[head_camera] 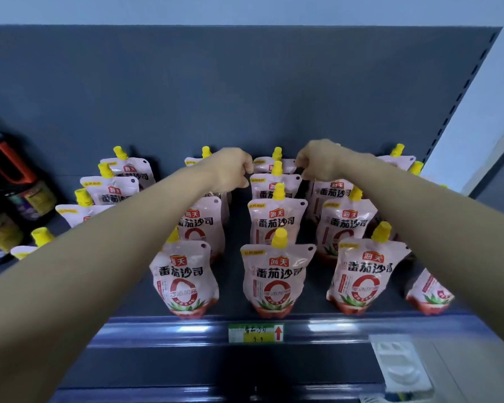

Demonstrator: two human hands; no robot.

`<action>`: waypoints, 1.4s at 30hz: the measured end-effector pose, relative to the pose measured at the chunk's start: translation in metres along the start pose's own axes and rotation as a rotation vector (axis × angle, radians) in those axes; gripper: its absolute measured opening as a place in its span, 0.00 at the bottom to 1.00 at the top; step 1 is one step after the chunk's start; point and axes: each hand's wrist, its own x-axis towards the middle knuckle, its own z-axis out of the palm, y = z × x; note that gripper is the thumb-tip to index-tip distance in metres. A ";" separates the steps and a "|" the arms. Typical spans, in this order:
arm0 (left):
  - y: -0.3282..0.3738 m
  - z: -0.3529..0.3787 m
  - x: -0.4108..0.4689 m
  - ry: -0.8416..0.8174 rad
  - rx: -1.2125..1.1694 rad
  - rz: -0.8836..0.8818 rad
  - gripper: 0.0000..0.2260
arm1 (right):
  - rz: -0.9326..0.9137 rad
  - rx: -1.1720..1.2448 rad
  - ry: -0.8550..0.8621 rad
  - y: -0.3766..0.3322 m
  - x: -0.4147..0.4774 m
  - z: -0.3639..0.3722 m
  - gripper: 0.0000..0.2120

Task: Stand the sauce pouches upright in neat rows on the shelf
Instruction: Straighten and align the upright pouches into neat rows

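Pink sauce pouches with yellow caps stand upright in several rows running front to back on the dark shelf (233,289). The middle row starts at a front pouch (276,276) and ends at a rear pouch (264,166) near the back panel. Both my arms reach over the rows to that rear pouch. My left hand (234,167) has curled fingers at the pouch's upper left corner and seems to pinch it. My right hand (320,161) does the same at its upper right corner. My forearms hide parts of the left and right rows.
Dark sauce bottles (10,187) with orange handles stand at the shelf's left end. A green and yellow price tag (256,333) sits on the front rail. White packaging (399,365) lies on the level below at the right. The grey back panel (245,97) rises behind the rows.
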 end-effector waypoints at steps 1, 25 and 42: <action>0.000 0.003 0.005 0.003 0.020 -0.012 0.14 | -0.014 -0.016 -0.021 0.002 0.005 0.002 0.17; -0.024 0.004 0.077 0.074 -0.081 -0.192 0.11 | -0.099 0.040 -0.011 0.028 0.086 0.003 0.12; -0.038 0.021 0.100 0.143 0.081 -0.205 0.07 | -0.050 0.007 0.045 0.014 0.100 0.028 0.10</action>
